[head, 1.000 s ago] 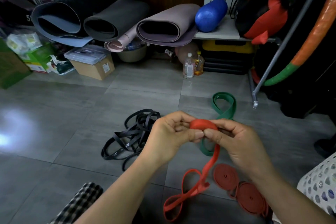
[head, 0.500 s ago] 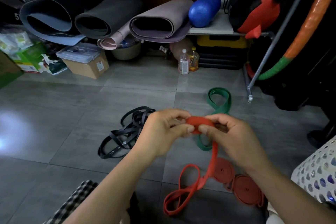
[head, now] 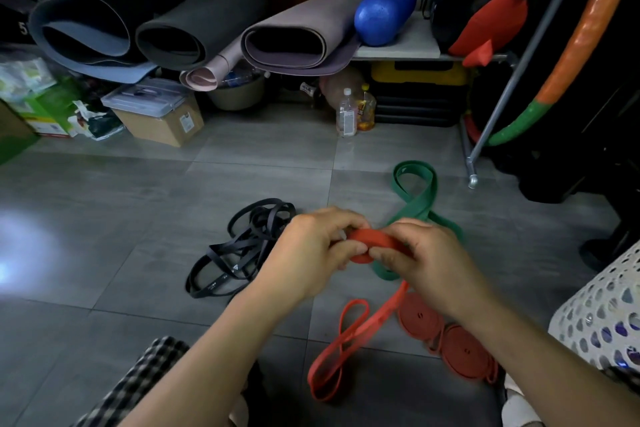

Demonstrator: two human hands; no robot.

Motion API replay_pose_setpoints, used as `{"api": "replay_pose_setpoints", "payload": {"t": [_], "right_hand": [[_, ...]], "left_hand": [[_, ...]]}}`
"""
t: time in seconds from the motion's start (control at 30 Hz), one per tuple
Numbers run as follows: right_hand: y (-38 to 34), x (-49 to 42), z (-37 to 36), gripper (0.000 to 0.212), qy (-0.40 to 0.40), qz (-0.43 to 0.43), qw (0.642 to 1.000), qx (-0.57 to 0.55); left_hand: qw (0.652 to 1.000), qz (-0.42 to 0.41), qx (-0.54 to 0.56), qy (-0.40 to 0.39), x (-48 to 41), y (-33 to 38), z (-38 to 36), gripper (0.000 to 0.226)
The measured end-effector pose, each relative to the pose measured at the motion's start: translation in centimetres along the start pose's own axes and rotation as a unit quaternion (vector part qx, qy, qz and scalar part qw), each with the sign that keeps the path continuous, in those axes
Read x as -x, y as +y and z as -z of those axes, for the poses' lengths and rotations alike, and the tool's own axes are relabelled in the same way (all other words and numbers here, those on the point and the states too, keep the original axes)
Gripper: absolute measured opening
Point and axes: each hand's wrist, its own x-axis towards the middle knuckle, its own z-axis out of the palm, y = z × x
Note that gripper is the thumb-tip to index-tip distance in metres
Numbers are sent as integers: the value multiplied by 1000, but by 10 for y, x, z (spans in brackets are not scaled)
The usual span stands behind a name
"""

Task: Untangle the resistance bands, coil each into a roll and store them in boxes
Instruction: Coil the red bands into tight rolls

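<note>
Both hands meet over the floor [head: 104, 218], left hand [head: 311, 246] and right hand [head: 429, 260] either side of the half-rolled band [head: 374, 241], its tail dropping to the tiles in front; tangled bands [head: 242, 253] lie left of the hands; a loose looped band [head: 419, 198] lies behind, to the right; two finished rolls [head: 420, 317] sit side by side under the right forearm, left of the perforated basket [head: 602, 315]; rolled mats [head: 207, 28] line the back, foam roller [head: 384, 12] on the shelf [head: 394, 48] to their right, two bottles [head: 346, 113] on the floor below it.

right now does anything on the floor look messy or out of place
The black bands stand out: a tangled heap on the grey floor, loops crossing one another, not coiled. To their right, the green band lies twisted in a figure-eight. Nothing looks spilled or damaged.
</note>
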Motion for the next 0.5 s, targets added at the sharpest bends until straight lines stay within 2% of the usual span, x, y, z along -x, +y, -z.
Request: {"api": "replay_pose_setpoints", "payload": {"t": [0.07, 0.13, 0.23, 0.33, 0.37, 0.4, 0.47, 0.5], "right_hand": [[-6, -2, 5, 8, 13, -54, 985, -165], [-10, -3, 10, 14, 41, -85, 952, -292], [-12, 0, 4, 16, 55, -84, 938, -332], [-12, 1, 1, 17, 63, -95, 936, -334], [-11, 1, 3, 16, 64, -96, 939, -324], [-8, 0, 5, 14, 63, -88, 952, -287], [-2, 1, 6, 16, 46, -32, 990, -128], [-1, 0, 5, 19, 40, -6, 997, -59]], "left_hand": [[992, 33, 118, 24, 0, 4, 3, 18], [964, 62, 256, 43, 0, 7, 5, 19], [915, 77, 394, 45, 4, 7, -3, 13], [874, 103, 473, 37, 5, 5, -9, 24], [878, 107, 466, 29, 4, 4, -8, 23], [902, 103, 420, 18, 4, 3, -6, 21], [979, 60, 197, 2, 4, 0, -2, 27], [995, 31, 92, 5, 3, 0, -1, 27]]}}
